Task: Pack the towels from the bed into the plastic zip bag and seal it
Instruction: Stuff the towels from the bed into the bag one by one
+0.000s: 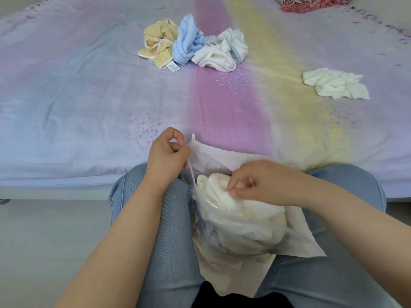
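Note:
A clear plastic zip bag [298, 236] lies across my lap, its mouth toward the bed. A cream towel [224, 201] sits partly inside it, bulging out of the mouth. My left hand [166, 155] pinches the left edge of the bag's opening and holds it up. My right hand [262, 181] grips the top of the cream towel at the bag's mouth. On the bed lie a yellow towel [159, 44], a light blue towel [186, 40], a white towel with blue trim [222, 51] and, apart at the right, another white towel [334, 84].
The bed [89, 96] has a pastel sheet with pink and yellow stripes and reaches to my knees. A red patterned cloth [311, 3] lies at the far right edge. Pale floor tiles [55, 241] show at the left below the bed.

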The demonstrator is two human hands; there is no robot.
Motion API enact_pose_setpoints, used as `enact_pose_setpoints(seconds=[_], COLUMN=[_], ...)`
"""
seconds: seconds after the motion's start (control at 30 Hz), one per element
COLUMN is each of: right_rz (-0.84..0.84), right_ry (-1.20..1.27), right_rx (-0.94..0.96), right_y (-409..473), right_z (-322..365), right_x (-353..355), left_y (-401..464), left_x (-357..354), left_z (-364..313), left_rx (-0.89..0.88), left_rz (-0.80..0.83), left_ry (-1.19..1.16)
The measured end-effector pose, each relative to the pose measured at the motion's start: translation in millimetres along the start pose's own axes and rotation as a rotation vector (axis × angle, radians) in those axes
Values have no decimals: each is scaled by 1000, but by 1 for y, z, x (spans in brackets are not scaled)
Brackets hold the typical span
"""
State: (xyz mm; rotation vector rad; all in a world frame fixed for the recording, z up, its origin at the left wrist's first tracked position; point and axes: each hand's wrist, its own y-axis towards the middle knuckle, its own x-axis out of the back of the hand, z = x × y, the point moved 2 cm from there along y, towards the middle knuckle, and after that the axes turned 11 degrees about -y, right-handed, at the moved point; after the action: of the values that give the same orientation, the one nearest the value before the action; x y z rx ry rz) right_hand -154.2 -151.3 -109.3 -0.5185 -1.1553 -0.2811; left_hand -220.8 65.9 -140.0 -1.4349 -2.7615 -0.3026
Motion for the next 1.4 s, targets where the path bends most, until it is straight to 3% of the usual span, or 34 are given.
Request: enact_pose_setpoints(seconds=[0.07, 0.1, 0.2, 0.27, 0.33, 0.43, 0.5, 0.53, 0.63, 0.67, 0.8, 0.97, 1.1, 1.17, 1.23, 1.4], right_rz=[371, 461, 487, 464, 335, -244, -545, -541, -90, -23, -233, -380, -241, -75, -14, -305], right_ry=[-11, -85, -223, -206, -84, 80, 10, -61, -217, -236, -121, 74, -2, -49, 4, 297], right_rx=[71, 131, 151, 117, 72, -117, -290, -384, -584, -599, -548, -455, -354, -310, -318, -356], right_y=[11, 20, 49, 58, 53, 25, -5, -19, -40, -41, -36, -22, 6, 20, 28, 31], right_z=[12, 15, 14, 10, 7, -9, -25, -32, -50, -53, -51, -58, -68, -71, -78, -95], right_x=[-18, -27, -36, -30, -19, 2, 7, 5, -17, -24, -16, 35, 56, 37, 13, 13], left_y=[0, 0, 0, -1, -1, 0, 0, 1, 0, -1, -21, -51, -53, -59, -64, -58], left_x=[-2, -3, -5, -4, -3, 0, 1, 0, -1, -1, -2, -11, -9, -8, -2, 9], left_z=[0, 0, -1, -1, 0, 2, 3, 3, 1, -1, -18, -52, -59, -48, -37, -38], left_rx=[10, 13, 16, 12, 4, -1, 0, 4, 35, 50, 81, 53, 107, 156, 221, 256], left_rz=[4, 8, 19, 27, 42, 62, 73, 78, 110, 134, 301, 450, 521, 521, 517, 576], left_ry=[-8, -11, -19, -15, -8, 5, 22, 31, 42, 32, -7, -107, 33, 217, 303, 253])
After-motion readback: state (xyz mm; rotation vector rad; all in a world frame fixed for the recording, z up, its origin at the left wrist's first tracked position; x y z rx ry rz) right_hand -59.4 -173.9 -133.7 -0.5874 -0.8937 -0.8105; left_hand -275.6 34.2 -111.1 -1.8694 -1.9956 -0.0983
